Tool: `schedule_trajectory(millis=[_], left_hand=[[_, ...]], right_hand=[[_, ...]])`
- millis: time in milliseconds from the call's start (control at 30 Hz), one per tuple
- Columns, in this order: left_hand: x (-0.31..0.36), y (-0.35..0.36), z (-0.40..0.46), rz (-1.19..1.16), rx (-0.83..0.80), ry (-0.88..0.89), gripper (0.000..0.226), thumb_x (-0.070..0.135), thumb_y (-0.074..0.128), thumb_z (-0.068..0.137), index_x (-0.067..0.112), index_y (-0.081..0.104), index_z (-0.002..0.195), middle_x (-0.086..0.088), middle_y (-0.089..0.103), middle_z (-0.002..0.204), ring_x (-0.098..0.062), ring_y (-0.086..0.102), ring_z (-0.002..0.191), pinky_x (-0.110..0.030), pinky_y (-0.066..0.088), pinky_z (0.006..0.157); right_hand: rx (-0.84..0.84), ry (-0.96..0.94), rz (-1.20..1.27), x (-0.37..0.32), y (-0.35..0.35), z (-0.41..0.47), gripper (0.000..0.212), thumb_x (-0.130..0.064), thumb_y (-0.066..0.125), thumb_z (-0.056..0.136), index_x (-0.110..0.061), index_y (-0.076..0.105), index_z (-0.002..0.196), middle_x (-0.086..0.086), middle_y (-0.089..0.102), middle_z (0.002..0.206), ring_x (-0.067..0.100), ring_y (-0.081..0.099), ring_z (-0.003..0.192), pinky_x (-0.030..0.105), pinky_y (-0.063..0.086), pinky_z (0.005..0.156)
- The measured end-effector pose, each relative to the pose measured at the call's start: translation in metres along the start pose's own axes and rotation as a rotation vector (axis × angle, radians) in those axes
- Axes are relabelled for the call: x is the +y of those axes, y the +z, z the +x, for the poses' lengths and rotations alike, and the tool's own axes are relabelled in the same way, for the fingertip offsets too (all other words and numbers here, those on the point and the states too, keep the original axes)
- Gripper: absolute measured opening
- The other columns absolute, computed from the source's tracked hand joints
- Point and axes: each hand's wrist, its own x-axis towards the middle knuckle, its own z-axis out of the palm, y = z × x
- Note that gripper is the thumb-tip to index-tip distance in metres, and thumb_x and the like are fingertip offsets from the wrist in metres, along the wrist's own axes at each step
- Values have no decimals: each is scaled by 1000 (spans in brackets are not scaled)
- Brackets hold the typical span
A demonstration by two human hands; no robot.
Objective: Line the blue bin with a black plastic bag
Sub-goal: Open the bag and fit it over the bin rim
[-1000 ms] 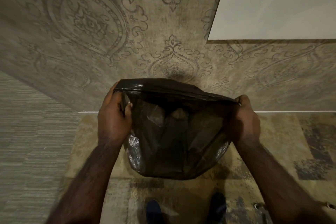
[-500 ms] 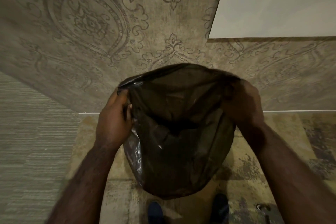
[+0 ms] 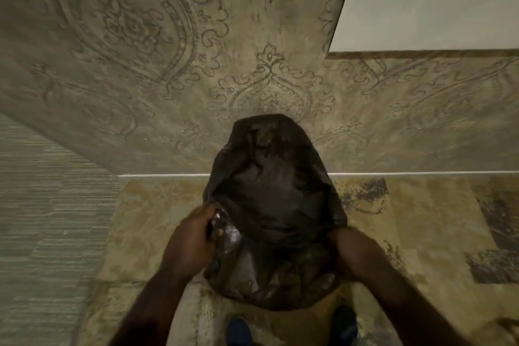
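Head view looks down at a wall (image 3: 140, 50) with curly patterns, a pale panel (image 3: 435, 0) at the top right, and a blotchy floor (image 3: 421, 233) below. No blue bin shows anywhere, so I cannot say where it is. The bag (image 3: 275, 205) is the big dark thing in the middle, held up in the air in front of the wall, above the person's shoes (image 3: 238, 330). It is puffed up like a balloon, with its round far end lifted toward the wall and its near edge bunched close to the body. I think it is held this way to catch air and open it up, so it will later slide into a bin. The left hand (image 3: 191, 244) pinches the bag's left edge, fingers closed on the plastic. The right hand is hidden under the bag; only its arm (image 3: 373, 270) shows going in at the bag's right side, so I cannot tell how its grip is set. Compared with half a second ago, the bag has swung up and forward and looks fuller and rounder. Back then its mouth was stretched wide between both hands, and the right hand could be seen holding the rim. Both hands now sit lower and closer to the body than they did.
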Motion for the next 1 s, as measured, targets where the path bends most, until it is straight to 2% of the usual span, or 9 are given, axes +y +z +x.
schedule_trajectory(millis=[67,233,433,500,667,733,800,900,1000], left_hand=[[-6,-7,12,7,136,17,49,10,70,79,16,62,127,-9,68,121,-28,67,104,-31,51,90],[-1,-18,31,53,323,75,62,-3,78,70,10,58,127,-13,62,129,-29,60,113,-12,36,87],[4,-17,29,-4,343,66,78,9,83,70,17,47,139,-5,54,140,-20,54,121,-23,40,94],[2,-12,23,0,319,30,79,11,83,69,19,48,139,-4,56,136,-21,59,114,-25,44,87],[-16,2,4,33,128,47,78,13,77,72,30,43,141,4,47,147,-18,59,118,-31,50,87],[-19,6,-3,-1,192,78,77,13,76,73,34,42,140,9,42,151,-6,53,118,-25,47,84],[-23,13,-8,20,257,50,75,7,77,70,28,46,135,-1,48,146,-15,59,115,-22,44,79],[-29,26,-13,27,290,-12,72,6,80,70,19,50,134,-10,54,137,-26,60,112,-27,46,83],[-32,34,-16,0,277,-20,67,7,77,76,14,51,137,-9,60,131,-25,60,112,-27,44,91]], right_hand=[[142,19,147,11,-11,5,20,-31,52,95,-25,61,112,1,67,112,20,66,100,31,52,89],[593,-84,372,16,-40,15,58,-21,71,79,-25,51,133,-6,44,143,22,62,107,42,56,83],[834,-113,499,8,-45,16,51,-9,76,71,-16,64,119,2,51,129,24,63,101,41,57,79],[807,-104,493,8,-37,17,57,-9,79,69,-12,62,123,6,56,129,26,62,106,35,53,86],[254,-130,447,0,-11,13,98,-31,79,71,-22,24,151,10,55,136,35,62,109,44,51,92],[435,-26,380,-6,-3,9,91,-44,69,75,-41,11,144,7,59,130,34,68,91,42,54,80],[599,17,396,-13,3,7,76,-43,67,78,-45,19,136,3,56,134,33,68,90,39,51,76],[645,-12,331,-15,18,12,48,-20,68,84,-28,53,129,2,55,129,28,66,99,33,51,79],[768,-41,363,-14,27,14,45,-2,65,82,-15,61,126,7,57,131,28,64,103,29,50,85]])
